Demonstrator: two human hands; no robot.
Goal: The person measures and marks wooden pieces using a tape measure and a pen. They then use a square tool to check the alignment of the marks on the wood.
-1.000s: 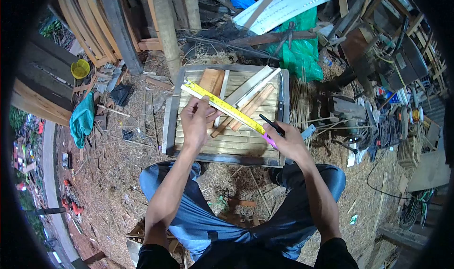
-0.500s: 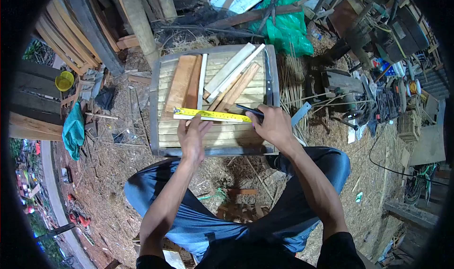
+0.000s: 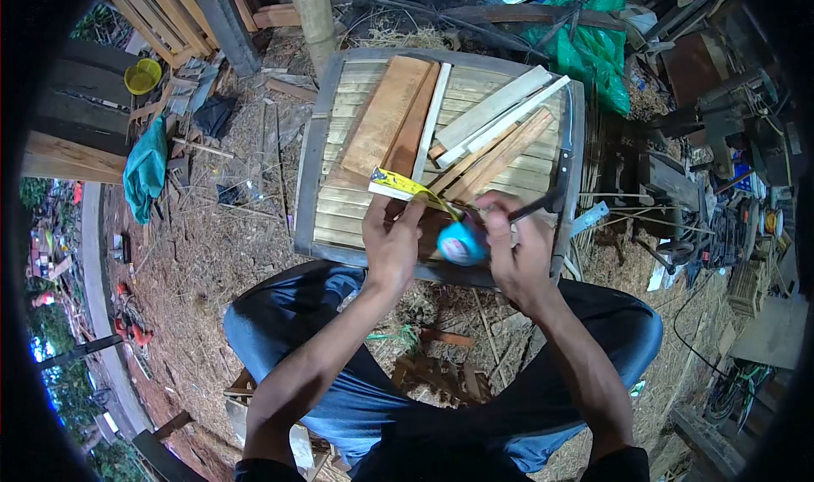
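Note:
My left hand [image 3: 394, 243] is closed on a pale wooden strip [image 3: 383, 190], fingers beneath and thumb near its front edge. The yellow tape blade [image 3: 403, 182] lies along the strip and curves down to a teal tape measure case [image 3: 462, 243]. My right hand [image 3: 519, 249], a little blurred, grips a dark pen [image 3: 536, 204], with the case just left of its fingers. Both hands are over the front of a slatted low table [image 3: 339, 223]. Behind them lie a wide brown board [image 3: 390, 113], a narrow white strip [image 3: 432, 117] and several loose sticks [image 3: 500, 113].
A long knife [image 3: 565, 151] lies along the table's right edge. A metal ruler end [image 3: 589, 219] sticks out beyond it. Green plastic [image 3: 606, 83] lies behind on the right, machinery [image 3: 678, 177] farther right. A yellow basket [image 3: 142, 76] and teal cloth [image 3: 146, 172] are at left.
The tape blade lay straight along the strip; now it bends and the teal case shows. The right hand has drawn back and turned. The view has shifted left.

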